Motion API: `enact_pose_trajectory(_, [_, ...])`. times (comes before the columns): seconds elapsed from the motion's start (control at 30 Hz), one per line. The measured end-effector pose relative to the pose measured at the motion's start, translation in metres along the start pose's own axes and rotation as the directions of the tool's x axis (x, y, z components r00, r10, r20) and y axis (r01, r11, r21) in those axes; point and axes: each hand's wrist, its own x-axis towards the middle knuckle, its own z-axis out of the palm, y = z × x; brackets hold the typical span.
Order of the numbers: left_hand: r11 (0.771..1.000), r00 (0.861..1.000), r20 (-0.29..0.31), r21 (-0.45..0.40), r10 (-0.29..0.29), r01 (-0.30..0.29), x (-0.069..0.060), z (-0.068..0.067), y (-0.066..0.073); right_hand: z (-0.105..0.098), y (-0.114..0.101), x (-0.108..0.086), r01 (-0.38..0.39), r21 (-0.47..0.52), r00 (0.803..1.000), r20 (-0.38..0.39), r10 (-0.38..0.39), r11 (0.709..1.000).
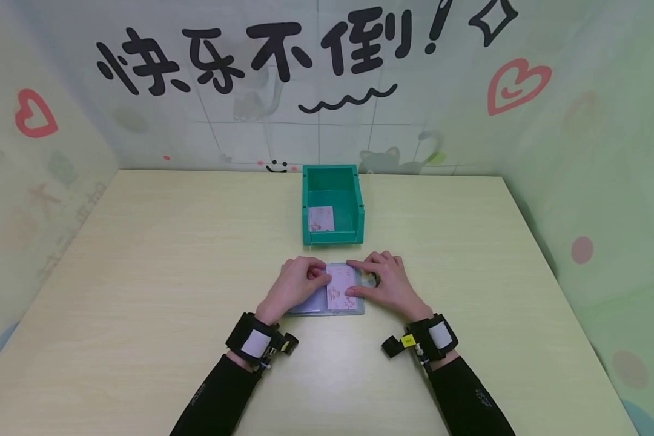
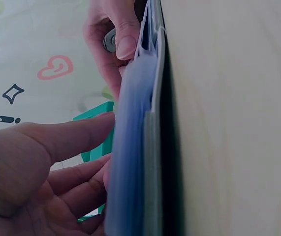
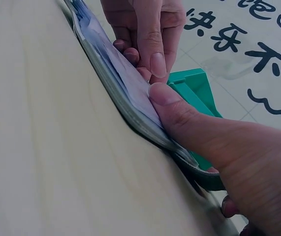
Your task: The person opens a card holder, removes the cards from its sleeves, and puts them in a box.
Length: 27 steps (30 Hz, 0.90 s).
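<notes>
A small card album (image 1: 310,307) with clear sleeves lies spread on the table. On its right page is a pink patterned card (image 1: 340,290). My left hand (image 1: 298,281) reaches over the album's left side, thumb and fingertips at the card's left edge with a gap between them. In the left wrist view, bluish sleeves (image 2: 130,147) stand beside those fingertips. My right hand (image 1: 388,283) grips the album's right side. Its thumb (image 3: 167,98) presses the pink card's edge, while the other fingers go behind the cover, partly hidden.
Beyond the album stands a green open-front bin (image 1: 335,239) with another pink card (image 1: 321,218) inside. The pale wooden table (image 1: 169,260) meets printed walls at the back and sides. Both wrists carry black strapped cameras.
</notes>
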Motion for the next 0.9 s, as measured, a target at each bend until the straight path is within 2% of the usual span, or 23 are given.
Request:
enact_pose_trajectory(0.23, [0.999, 1.000, -0.019, -0.051, -0.018, 0.017, 0.0013, 0.0026, -0.0001, 0.0019, 0.0032, -0.0007, 0.019, 0.009, 1.000, -0.019, -0.019, 1.000])
enact_pose_trajectory(0.43, [0.998, 0.999, -0.025, -0.053, -0.045, 0.044, 0.0023, 0.0033, 0.0018, 0.0002, 0.0012, -0.0004, 0.004, 0.017, 1.000, -0.001, -0.004, 1.000])
enact_pose_trajectory(0.9, [0.993, 0.996, 0.025, -0.085, -0.081, 0.083, 0.0048, -0.0025, 0.0001, -0.0003, -0.0007, 0.0005, -0.015, 0.014, 1.000, 0.019, 0.015, 1.000])
